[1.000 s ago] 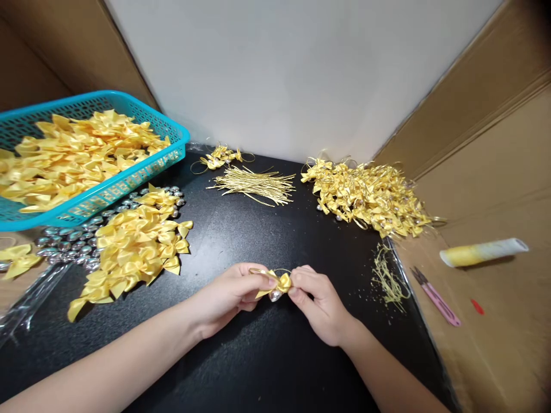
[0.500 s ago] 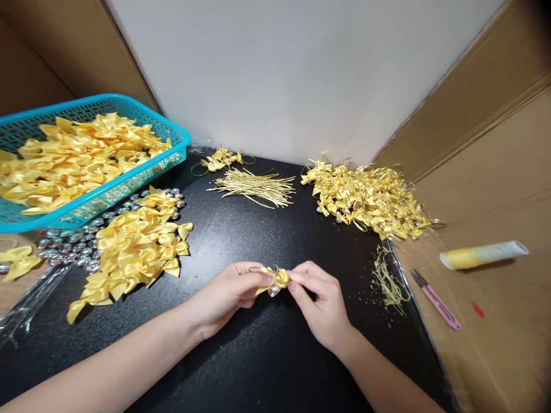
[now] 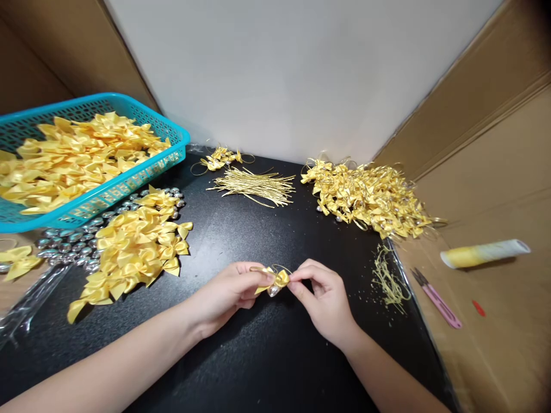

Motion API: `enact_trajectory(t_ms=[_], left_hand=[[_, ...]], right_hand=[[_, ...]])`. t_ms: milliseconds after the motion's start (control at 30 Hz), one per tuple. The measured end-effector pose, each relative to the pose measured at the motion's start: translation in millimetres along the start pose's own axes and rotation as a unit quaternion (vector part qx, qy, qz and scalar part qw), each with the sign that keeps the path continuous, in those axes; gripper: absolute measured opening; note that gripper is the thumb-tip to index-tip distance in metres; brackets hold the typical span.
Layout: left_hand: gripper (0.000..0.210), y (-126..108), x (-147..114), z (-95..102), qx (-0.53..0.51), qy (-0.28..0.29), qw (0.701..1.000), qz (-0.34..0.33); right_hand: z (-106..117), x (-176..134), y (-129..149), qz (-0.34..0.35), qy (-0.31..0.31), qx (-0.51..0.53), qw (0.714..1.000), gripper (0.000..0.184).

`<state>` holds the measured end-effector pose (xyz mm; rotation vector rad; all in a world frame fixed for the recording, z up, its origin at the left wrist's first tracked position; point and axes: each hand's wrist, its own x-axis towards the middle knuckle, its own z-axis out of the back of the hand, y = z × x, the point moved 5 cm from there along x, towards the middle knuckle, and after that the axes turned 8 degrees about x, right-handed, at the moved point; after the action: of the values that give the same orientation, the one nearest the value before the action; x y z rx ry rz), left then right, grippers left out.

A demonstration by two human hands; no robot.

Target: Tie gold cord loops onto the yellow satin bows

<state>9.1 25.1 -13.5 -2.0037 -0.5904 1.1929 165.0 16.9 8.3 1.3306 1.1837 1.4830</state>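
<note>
Between my two hands is a yellow ribbon bow (image 3: pixel 282 279) with a silver bead (image 3: pixel 273 290) below it and a thin gold cord looped at its top. My left hand (image 3: pixel 235 289) pinches the bow's left side between thumb and fingers. From the other side, my right hand (image 3: pixel 322 295) pinches at the bow's right edge with thumb and forefinger. Whether the right fingertips grip ribbon or cord is too small to tell. Both hands are a little above the black tabletop (image 3: pixel 258 355).
A turquoise basket (image 3: pixel 129 178) of yellow bows stands left, beside loose bows (image 3: pixel 138 246) and silver beads (image 3: pixel 64 248). Gold cords (image 3: pixel 256 186) lie at the back, corded bows (image 3: pixel 365 198) back right. Cord scraps (image 3: pixel 390 281), pink snips (image 3: pixel 439 301) and a yellow-white tube (image 3: pixel 486 253) are right.
My right hand has shifted very slightly, its fingertips still at the bow's right edge. The thin cord at the bow's top now shows more clearly. My left hand stays in place.
</note>
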Motion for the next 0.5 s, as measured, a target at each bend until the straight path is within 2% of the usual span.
enact_trajectory(t_ms=[300, 500], left_hand=[[0.028, -3, -2, -4.8, 0.013, 0.043, 0.999, 0.019], [0.031, -4, -2, -5.1, 0.007, 0.054, 0.998, 0.031]], right_hand=[[-3, 4, -10, -0.063, 0.045, 0.076, 0.994, 0.007], [-4, 3, -15, -0.094, 0.054, 0.099, 0.989, 0.014]])
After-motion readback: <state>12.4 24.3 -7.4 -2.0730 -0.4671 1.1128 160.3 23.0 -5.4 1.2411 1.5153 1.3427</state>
